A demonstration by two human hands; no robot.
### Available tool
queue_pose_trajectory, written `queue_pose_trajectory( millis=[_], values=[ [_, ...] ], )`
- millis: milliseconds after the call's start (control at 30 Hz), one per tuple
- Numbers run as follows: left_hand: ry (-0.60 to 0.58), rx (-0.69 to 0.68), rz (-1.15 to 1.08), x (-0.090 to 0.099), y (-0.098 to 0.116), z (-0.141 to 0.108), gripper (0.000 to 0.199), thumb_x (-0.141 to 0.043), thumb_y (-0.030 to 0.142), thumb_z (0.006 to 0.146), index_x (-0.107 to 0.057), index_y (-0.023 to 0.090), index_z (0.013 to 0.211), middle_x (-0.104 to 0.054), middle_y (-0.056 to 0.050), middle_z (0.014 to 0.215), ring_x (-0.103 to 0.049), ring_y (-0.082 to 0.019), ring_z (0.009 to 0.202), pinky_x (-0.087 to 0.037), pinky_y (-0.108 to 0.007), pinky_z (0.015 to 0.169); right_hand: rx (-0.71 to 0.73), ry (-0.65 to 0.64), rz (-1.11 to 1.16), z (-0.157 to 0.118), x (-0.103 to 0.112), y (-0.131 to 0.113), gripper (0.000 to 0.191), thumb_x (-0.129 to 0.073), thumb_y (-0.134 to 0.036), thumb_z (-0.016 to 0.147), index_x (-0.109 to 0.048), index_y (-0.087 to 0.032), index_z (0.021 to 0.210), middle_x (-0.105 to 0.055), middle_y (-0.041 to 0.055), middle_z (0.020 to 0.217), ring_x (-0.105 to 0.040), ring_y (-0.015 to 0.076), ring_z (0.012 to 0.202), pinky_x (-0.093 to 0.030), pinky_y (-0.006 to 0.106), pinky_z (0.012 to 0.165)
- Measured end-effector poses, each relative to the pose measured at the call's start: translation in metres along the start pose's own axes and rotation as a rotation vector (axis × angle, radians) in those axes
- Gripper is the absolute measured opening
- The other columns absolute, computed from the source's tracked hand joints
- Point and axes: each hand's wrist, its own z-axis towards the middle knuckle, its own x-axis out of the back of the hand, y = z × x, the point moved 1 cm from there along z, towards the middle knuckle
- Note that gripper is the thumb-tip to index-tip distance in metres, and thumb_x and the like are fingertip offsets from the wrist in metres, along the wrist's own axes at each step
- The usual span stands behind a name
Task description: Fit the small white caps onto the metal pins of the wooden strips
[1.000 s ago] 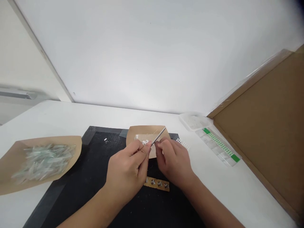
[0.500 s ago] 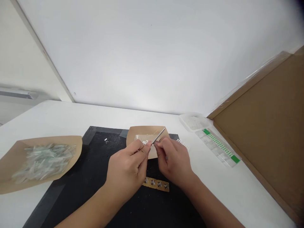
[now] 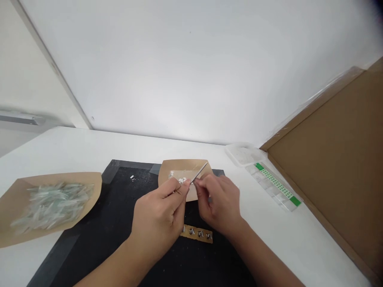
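Note:
My left hand is closed, its thumb and fingertips pinched at the lower end of a thin grey stick-like piece that slants up to the right. Right beside it, my right hand is curled, with thumb and forefinger pressed together near the same end. What those right fingertips pinch is too small to make out. A small grey bit shows inside the right palm. Behind the fingers lies a brown paper tray with small white pieces. Below the hands, a brown strip carries several small metal parts; my left hand hides its left end.
A larger brown paper tray on the left holds a pile of clear slivers. Black mat lies under my hands, with tiny pieces on it. At right are a clear plastic box with a green label, a translucent lid and a cardboard panel.
The camera view has shifted very slightly. Both hands keep nearly the same pinch around the stick-like piece, with only a small movement of the fingertips.

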Motion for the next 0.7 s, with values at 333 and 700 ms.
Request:
queue_pose_trajectory(
  millis=[333, 700],
  values=[
    [0.006, -0.002, 0.012, -0.001, 0.003, 0.000, 0.023, -0.058, 0.015, 0.104, -0.081, 0.017, 0.102, -0.063, 0.000, 0.075, -0.056, -0.009, 0.056, -0.042, -0.024, 0.054, -0.030, -0.008, 0.047, -0.004, 0.004, 0.002, 0.024, -0.061, -0.013, 0.101, -0.050, -0.023, 0.083, -0.059, -0.0027, 0.065, -0.048, 0.0156, 0.057, -0.030, 0.034, 0.062],
    [0.153, 0.036, -0.059, -0.005, -0.003, 0.005, 0.023, -0.067, 0.017, 0.102, -0.082, 0.025, 0.118, -0.068, -0.004, 0.106, -0.054, -0.006, 0.063, -0.047, -0.022, 0.061, -0.088, 0.077, 0.154, -0.009, 0.011, 0.013, 0.018, -0.067, -0.013, 0.100, -0.055, -0.023, 0.091, -0.071, -0.0026, 0.078, -0.062, 0.0140, 0.065, -0.041, 0.031, 0.065]
  ],
)
